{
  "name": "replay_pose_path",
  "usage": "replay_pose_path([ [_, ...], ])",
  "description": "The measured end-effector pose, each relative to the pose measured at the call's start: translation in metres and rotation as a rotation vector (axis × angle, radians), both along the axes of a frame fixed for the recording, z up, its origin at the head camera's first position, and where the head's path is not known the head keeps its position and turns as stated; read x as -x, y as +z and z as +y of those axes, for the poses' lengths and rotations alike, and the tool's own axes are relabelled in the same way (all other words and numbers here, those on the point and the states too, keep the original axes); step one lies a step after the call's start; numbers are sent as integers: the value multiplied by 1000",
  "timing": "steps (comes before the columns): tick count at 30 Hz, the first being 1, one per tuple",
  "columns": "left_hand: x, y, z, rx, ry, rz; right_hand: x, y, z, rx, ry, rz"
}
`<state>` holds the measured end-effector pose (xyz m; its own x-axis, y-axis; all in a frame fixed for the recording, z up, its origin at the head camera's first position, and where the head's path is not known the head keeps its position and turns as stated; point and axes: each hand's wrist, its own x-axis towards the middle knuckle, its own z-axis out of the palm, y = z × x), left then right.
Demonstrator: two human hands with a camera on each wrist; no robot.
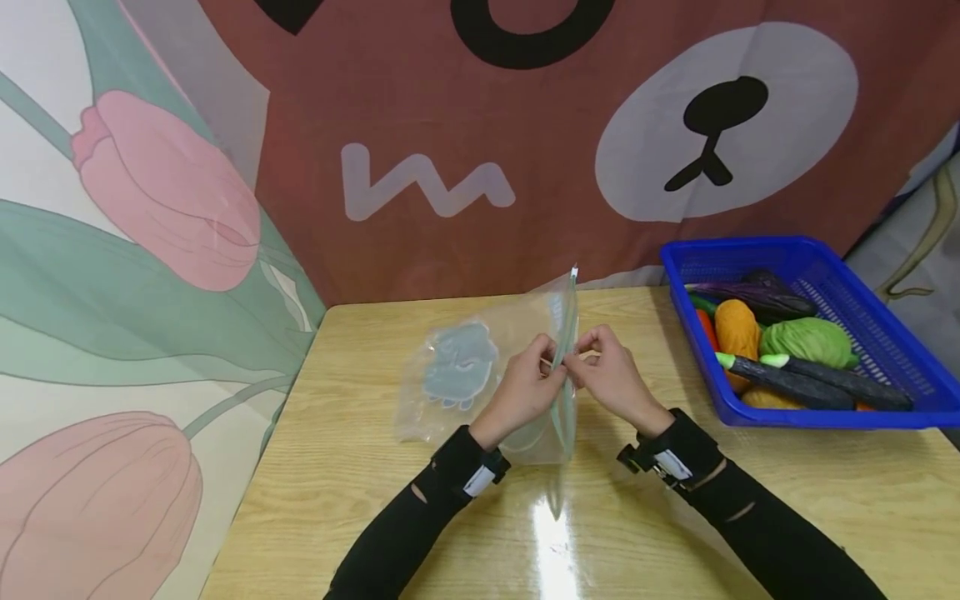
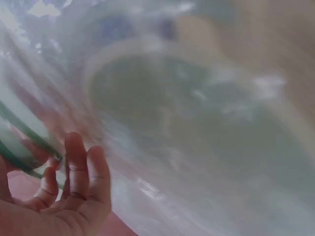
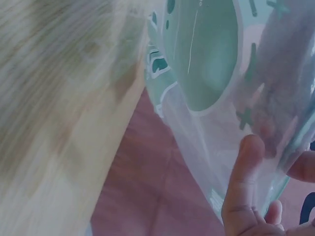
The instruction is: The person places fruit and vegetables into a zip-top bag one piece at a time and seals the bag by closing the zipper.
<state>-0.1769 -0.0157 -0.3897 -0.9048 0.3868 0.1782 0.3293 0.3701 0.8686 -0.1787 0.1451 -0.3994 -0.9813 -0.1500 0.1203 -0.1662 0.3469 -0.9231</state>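
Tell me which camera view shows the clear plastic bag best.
The head view: it takes in nearly the whole bag, though the left hand hides part. The left wrist view gives only a blurred close-up; the right wrist view shows its green print larger, but cuts off much of the bag.

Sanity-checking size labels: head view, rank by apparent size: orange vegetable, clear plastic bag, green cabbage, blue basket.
1. Blue basket
2. Clear plastic bag
3. Green cabbage and orange vegetable: too alike to rank, and the orange one is partly covered.
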Motion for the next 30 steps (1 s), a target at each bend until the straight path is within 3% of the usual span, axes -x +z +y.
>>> replay_pose_path([
  [5, -1, 1, -4, -58, 26, 28, -4, 8, -3, -81, -27, 84],
  [9, -3, 7, -11, -54, 56, 43, -9, 12, -5, -217, -37, 226],
  [13, -4, 18, -18, -51, 114, 116, -13, 15, -6, -337, -15, 352],
  [19, -3, 30, -25, 42, 187, 303, -13, 23, -10, -410, -26, 278],
  [24, -6, 34, -28, 267, 114, 477, -12, 28, -11, -519, -8, 276],
  [27, -9, 37, -29, 369, 27, 467, -12, 31, -13, -582, 59, 302],
  [30, -11, 39, -29, 433, -11, 429, -14, 34, -15, -600, 108, 300],
])
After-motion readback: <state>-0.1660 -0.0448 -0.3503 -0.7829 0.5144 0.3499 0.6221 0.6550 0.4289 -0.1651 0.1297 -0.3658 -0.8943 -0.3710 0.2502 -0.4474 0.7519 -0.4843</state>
